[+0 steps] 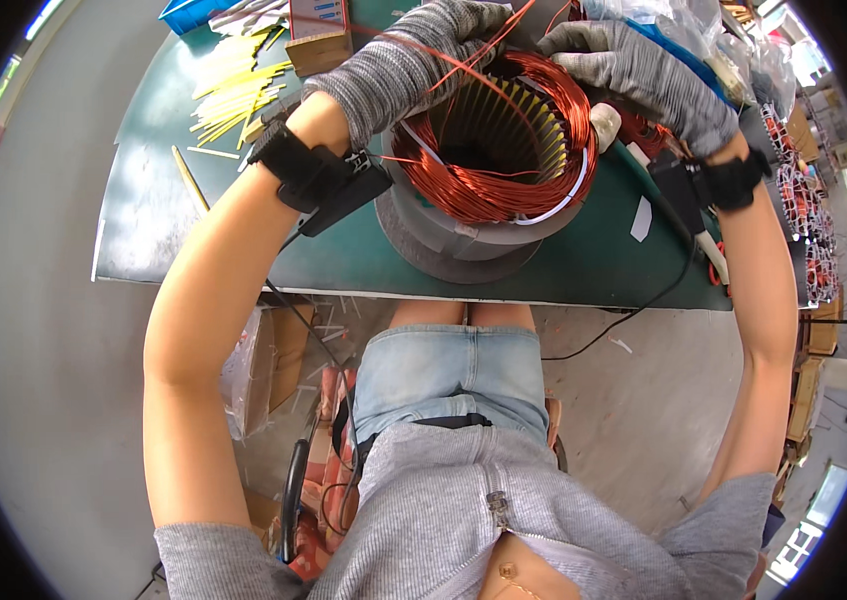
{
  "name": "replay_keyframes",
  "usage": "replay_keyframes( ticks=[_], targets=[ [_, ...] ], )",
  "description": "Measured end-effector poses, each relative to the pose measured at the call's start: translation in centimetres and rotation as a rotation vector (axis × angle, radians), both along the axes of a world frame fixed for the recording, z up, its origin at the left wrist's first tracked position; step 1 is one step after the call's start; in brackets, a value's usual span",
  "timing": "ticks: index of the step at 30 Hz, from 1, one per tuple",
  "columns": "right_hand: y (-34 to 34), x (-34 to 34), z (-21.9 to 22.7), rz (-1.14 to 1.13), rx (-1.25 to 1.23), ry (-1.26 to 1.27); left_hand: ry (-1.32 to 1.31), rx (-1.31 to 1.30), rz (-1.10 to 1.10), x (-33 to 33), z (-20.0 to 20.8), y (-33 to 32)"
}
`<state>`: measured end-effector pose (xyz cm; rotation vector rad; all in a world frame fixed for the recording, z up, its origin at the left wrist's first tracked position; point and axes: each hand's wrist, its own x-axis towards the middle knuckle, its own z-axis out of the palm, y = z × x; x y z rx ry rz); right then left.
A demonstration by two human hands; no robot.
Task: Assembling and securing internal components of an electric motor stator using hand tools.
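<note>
A motor stator (pixel 463 245) stands on the table before me, its grey ring lined with yellowish slot strips. Thick red-brown copper windings (pixel 483 195) bulge around its top, with white sleeving at places. My left hand (pixel 423 60), in a grey knitted glove, is at the far left of the windings, fingers curled by loose copper wires (pixel 488 48) that seem to be in its grip; the fingertips are partly hidden. My right hand (pixel 643 75), gloved alike, reaches over the far right side of the windings. Its fingers are stretched and slightly apart, the tips near the coil.
Yellow strips (pixel 233 90) lie at the table's left, near a blue bin (pixel 193 12) and a small box (pixel 318 35). A white-headed mallet (pixel 604 125) is right of the stator. Plastic bags (pixel 743 50) crowd the far right. A black cable (pixel 633 318) hangs over the edge.
</note>
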<state>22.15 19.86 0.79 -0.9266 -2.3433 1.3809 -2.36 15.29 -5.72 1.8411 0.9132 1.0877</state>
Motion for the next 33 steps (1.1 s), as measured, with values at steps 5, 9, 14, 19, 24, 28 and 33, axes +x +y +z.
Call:
replay_keyframes(
  ticks=[5,9,14,19,24,28,33],
  targets=[
    [-2.6,-1.0,0.3,-0.067,0.487,-0.227,0.074,0.207,0.079,0.1,0.1,-1.1],
    [-4.8,-3.0,2.6,-0.200,0.225,-0.149,0.026,0.155,0.039,0.2,0.7,-1.2],
    [-4.7,-3.6,3.6,-0.250,0.079,-0.401,0.103,-0.031,-0.054,-0.3,1.5,-1.2],
    [-2.8,-1.2,1.3,0.324,1.263,-0.294,0.095,0.431,0.248,0.8,0.1,-1.9],
    [-1.4,0.9,1.1,0.149,0.572,-0.221,0.294,0.326,0.196,0.2,0.3,-1.4],
    [-2.9,-0.8,2.2,-0.026,0.173,-0.136,0.236,0.444,0.202,0.1,0.6,-1.4],
    [-5.8,-2.3,2.4,0.012,0.540,-0.177,0.158,0.316,0.123,0.3,0.4,-1.2]
  ],
)
